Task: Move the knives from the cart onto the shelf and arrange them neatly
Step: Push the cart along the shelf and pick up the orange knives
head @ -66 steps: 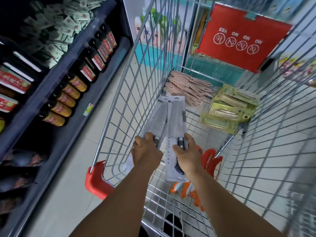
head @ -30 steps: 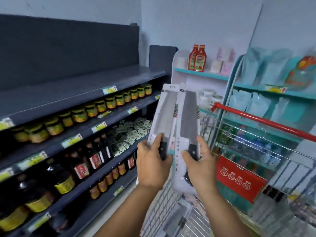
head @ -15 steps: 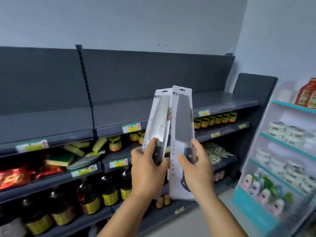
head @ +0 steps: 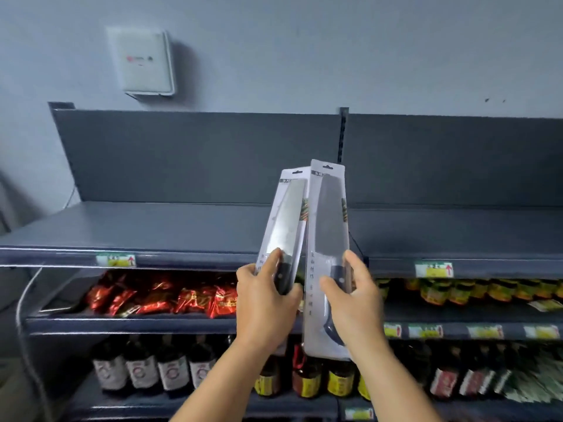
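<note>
**Two packaged knives held up before the top shelf**

The dark top shelf (head: 170, 226) runs across the view, with yellow-green price tags (head: 115, 260) on its front edge and a grey back panel (head: 195, 156) behind it. A white wall box (head: 143, 60) hangs above on the wall. One level down lie red foil packets (head: 170, 295) on the left and yellow-labelled jars (head: 463, 289) on the right; dark bottles (head: 143, 368) stand on the level below that. Nothing stands between the hands and the top shelf.

Both forearms reach up from the bottom of the view. The left hand (head: 263, 303) grips the handle end of the left knife package (head: 285, 226), thumb across its front, the pack leaning right. The right hand (head: 353, 303) grips the right knife package (head: 327, 254), held nearly upright. The packs' top edges overlap in front of the back panel.
</note>
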The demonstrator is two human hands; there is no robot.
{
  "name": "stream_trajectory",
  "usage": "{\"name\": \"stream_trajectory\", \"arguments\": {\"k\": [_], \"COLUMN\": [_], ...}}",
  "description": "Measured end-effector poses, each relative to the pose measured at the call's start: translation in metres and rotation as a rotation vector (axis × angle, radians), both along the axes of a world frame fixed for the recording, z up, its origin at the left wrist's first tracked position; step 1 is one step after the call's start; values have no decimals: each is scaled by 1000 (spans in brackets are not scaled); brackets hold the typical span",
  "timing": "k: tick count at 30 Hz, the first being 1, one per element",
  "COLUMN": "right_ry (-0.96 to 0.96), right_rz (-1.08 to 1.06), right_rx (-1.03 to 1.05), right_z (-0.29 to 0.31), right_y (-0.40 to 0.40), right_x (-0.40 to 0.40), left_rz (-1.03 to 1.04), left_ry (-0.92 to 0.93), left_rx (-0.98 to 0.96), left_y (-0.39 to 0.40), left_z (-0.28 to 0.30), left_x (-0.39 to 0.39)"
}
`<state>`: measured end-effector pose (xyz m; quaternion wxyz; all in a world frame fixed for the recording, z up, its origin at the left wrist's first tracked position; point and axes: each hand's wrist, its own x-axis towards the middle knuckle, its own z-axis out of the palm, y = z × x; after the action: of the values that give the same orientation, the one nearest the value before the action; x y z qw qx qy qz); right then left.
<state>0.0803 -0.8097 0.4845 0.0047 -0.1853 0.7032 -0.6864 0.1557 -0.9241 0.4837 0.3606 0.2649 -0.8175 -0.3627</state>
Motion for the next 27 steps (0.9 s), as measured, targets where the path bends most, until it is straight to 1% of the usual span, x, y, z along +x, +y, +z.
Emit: {"name": "stream_trajectory", "arguments": {"k": [3, 9, 13, 17, 21, 23, 27], "right_ry": [29, 91, 131, 115, 48, 41, 31], "right_rz": [70, 223, 353, 520, 667, 700, 680], "right_rx": [46, 135, 186, 177, 166, 167, 221], "right_z": [4, 5, 10, 16, 16, 16, 18], "right_y": [-49, -148, -213, -274, -330, -354, -400], "right_x": [7, 8, 1, 2, 12, 19, 30], "left_rz": [89, 274, 355, 461, 570, 605, 638], "left_ry": [16, -30, -77, -124, -189, -220, -316], "left_rx": [14, 49, 87, 126, 148, 157, 182], "left_y": [-43, -124, -174, -224, -269, -289, -331], "left_z": [3, 8, 15, 23, 29, 31, 31], "left_x": [18, 39, 42, 54, 70, 76, 88]}}
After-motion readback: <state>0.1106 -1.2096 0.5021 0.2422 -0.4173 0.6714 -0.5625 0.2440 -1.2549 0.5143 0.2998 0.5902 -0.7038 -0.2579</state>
